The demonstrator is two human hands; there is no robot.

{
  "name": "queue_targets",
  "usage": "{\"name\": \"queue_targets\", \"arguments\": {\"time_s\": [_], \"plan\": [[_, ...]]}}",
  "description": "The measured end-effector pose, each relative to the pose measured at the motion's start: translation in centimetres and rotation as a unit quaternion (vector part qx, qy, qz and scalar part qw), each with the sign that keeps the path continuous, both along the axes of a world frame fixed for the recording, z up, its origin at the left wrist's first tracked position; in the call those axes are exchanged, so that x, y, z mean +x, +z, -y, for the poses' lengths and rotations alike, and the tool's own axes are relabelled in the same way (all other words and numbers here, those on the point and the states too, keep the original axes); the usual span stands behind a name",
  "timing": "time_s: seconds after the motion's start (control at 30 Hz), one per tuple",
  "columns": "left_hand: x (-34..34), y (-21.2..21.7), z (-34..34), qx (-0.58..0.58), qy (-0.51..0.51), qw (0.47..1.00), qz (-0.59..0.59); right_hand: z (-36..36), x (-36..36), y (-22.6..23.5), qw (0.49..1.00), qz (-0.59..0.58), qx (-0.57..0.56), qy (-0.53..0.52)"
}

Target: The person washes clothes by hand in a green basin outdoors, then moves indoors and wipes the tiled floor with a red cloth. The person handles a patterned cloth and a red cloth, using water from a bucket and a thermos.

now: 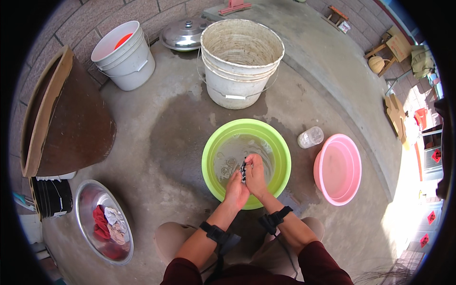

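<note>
Both my hands are together over the near half of a lime-green basin (207, 164) that holds water with ripples and some suds. Between them is a small bunched black-and-pale cloth (243, 172), mostly covered by my fingers, so its exact kind does not show. My left hand (237, 191) is closed on its lower left side. From the right, my right hand (256, 176) grips it with bent fingers. Black straps circle both my wrists.
Right of the basin are a clear jar (311, 137) and a pink basin (338, 194). Beyond it stands a big white bucket (237, 85). A metal bowl (85, 237) with red and pale cloths, a brown vat (78, 123) and a smaller bucket (128, 71) are leftward.
</note>
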State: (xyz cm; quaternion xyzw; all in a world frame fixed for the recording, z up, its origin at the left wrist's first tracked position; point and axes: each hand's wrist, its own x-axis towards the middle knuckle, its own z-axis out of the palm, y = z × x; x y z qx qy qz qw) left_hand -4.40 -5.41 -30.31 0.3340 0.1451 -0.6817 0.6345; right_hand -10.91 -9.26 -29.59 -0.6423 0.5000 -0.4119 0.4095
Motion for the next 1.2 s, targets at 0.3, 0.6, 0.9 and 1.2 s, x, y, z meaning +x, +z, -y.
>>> {"name": "queue_targets", "arguments": {"time_s": [0.3, 0.6, 0.9, 1.2], "plan": [[-0.4, -1.0, -0.4, 0.028, -0.061, 0.995, 0.073, 0.1, -0.1, -1.4, 0.999, 0.0, 0.012, 0.034], [-0.6, 0.2, -0.7, 0.017, -0.063, 0.996, 0.057, 0.4, 0.0, 0.4, 0.998, 0.033, 0.048, 0.021], [0.8, -1.4, -0.5, 0.026, -0.025, 0.998, 0.043, -1.6, 0.2, -0.8, 0.995, 0.03, 0.047, 0.08], [0.0, -1.6, -0.5, -0.106, 0.074, 0.99, 0.063, 2.9, -2.3, -3.8, 0.933, 0.137, 0.332, -0.022]]}}
